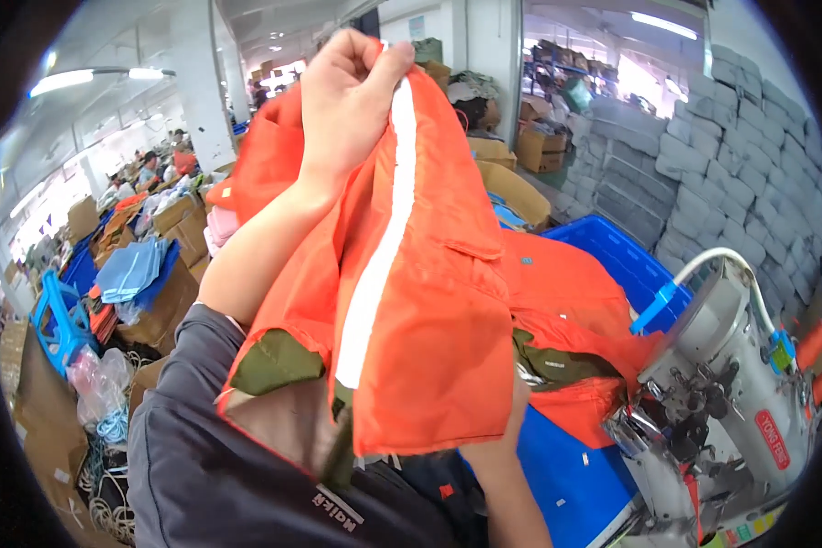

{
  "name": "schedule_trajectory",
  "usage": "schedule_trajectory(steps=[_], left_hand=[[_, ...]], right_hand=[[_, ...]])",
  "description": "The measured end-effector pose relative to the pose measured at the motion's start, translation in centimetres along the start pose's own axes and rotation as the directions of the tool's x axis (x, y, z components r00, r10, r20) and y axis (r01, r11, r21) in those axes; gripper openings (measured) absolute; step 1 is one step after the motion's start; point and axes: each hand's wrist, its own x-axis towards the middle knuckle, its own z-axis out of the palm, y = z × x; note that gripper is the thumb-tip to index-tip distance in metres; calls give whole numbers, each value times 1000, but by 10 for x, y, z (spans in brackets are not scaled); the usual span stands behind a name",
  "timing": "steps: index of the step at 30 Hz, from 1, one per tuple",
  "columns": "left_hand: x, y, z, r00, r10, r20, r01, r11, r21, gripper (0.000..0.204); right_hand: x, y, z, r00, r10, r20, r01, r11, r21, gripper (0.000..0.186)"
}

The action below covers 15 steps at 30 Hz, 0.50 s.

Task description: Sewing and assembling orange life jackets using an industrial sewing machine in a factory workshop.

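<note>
High in front of me, my left hand (347,100) is closed, its thumb and fingers pinching the top edge of an orange garment (438,338). The garment hangs down with a white strip along its length and olive lining showing at its lower left. My right hand (502,434) is low, by the garment's bottom right edge; its fingers are hidden behind the cloth. Further orange cloth (566,283) with an olive lining lies to the right, beside the sewing machine (731,365).
Under the cloth is a blue work surface (566,466). A blue bin (603,242) stands behind it, near a cardboard box (511,187). Grey bundles (740,146) are stacked at the far right. At left are a blue plastic stool (59,315) and heaped cloth.
</note>
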Motion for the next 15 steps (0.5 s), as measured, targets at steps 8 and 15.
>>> schedule_trajectory(steps=[8,15], left_hand=[[-145,-62,96,760,-142,634,71,988,136,30],[-316,-61,63,283,91,955,-27,996,-87,57]], right_hand=[[-85,28,-47,817,543,-192,-509,837,202,49],[-109,34,-83,818,356,-452,-574,451,-684,76]])
